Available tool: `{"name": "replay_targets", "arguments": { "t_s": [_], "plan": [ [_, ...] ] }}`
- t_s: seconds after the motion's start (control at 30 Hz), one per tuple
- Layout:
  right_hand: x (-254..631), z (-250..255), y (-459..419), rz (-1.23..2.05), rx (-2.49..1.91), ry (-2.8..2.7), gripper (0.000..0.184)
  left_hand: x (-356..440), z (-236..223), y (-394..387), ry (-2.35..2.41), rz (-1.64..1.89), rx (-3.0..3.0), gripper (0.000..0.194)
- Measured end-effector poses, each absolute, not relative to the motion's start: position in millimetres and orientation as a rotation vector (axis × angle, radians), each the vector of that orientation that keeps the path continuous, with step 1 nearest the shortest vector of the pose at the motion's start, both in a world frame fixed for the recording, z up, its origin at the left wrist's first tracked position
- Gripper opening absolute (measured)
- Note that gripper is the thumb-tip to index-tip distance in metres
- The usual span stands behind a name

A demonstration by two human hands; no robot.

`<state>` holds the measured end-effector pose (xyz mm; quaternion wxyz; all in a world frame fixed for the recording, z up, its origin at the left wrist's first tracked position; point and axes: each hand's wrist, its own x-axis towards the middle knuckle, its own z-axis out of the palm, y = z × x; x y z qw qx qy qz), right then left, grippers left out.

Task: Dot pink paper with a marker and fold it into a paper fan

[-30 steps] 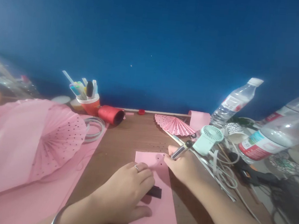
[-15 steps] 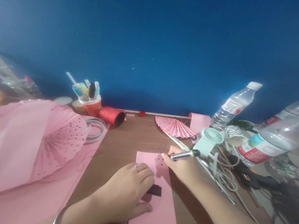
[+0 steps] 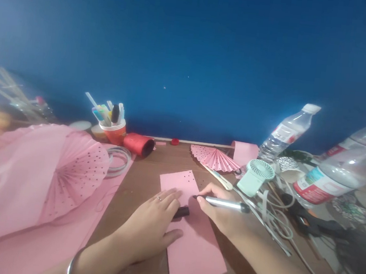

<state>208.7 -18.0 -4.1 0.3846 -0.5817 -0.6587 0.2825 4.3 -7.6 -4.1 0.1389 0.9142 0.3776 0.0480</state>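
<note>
A strip of pink paper (image 3: 191,247) lies at a slant on the brown tabletop, with small black dots near its far end. My left hand (image 3: 156,221) rests on the paper's left side, its fingers curled over a black marker cap (image 3: 182,212) that sticks out between fingers and thumb. In my right hand (image 3: 219,208) is a silver marker (image 3: 223,203) with a dark end. Its black tip points left and is at the paper's surface, near the right edge; whether it touches I cannot tell.
Left lie a large dotted pink paper fan (image 3: 77,174), a coil of cable (image 3: 118,161), a red roll (image 3: 138,144) and a cup of pens (image 3: 116,133). At right are a small dotted fan (image 3: 215,158), a cutter knife (image 3: 218,177), a mint handheld fan (image 3: 255,177), cables and plastic bottles (image 3: 290,133).
The paper has turned counterclockwise and shifted away from me. My left hand and the cap moved up and left with it. The marker tip now sits nearer the paper's middle length.
</note>
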Motion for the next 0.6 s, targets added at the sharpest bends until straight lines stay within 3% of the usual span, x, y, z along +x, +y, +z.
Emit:
{"name": "replay_targets", "arguments": {
  "t_s": [0.17, 0.6],
  "plan": [
    [214, -12, -15, 0.538, -1.568, -1.611, 0.029, 6, 0, -9, 0.882, 0.114, 2.635, 0.065],
    [212, -4, -10, 0.568, -1.488, -1.673, 0.017, 6, 2, -10, 0.824, 0.15, 2.605, 0.072]
  ]
}}
